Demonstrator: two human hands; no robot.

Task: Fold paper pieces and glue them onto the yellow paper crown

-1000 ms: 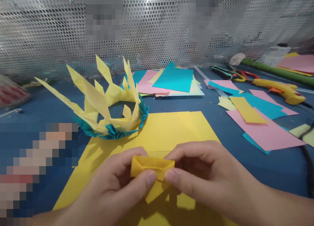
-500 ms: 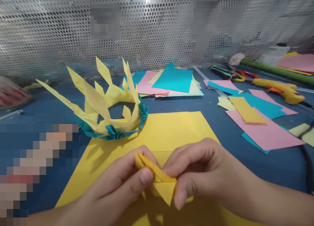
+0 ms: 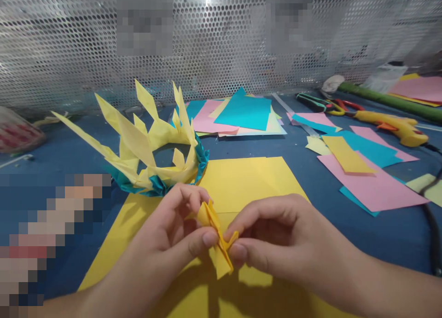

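A small folded piece of yellow paper (image 3: 221,259) is held up between my two hands, above large yellow sheets (image 3: 253,180). My left hand (image 3: 172,233) pinches its upper left side, thumb in front and fingers behind. On its right side a narrow flap is gripped between the thumb and index finger of my right hand (image 3: 276,233). Just beyond my left hand stands a pale yellow folded-paper crown (image 3: 138,145) with tall points. Teal paper pieces (image 3: 202,159) run round its lower edge.
Behind the crown lies a stack of coloured paper (image 3: 247,111). Pink sheets (image 3: 371,184) and other cut pieces are at the right. A yellow glue gun (image 3: 397,124) with a black cable, scissors (image 3: 340,107) and a green roll (image 3: 390,101) lie farther back. A perforated metal screen (image 3: 221,46) closes off the back.
The folded paper has turned more upright, and a flap now sticks out at its right. My left fingers have risen and spread behind it; my right thumb has moved up onto the flap.
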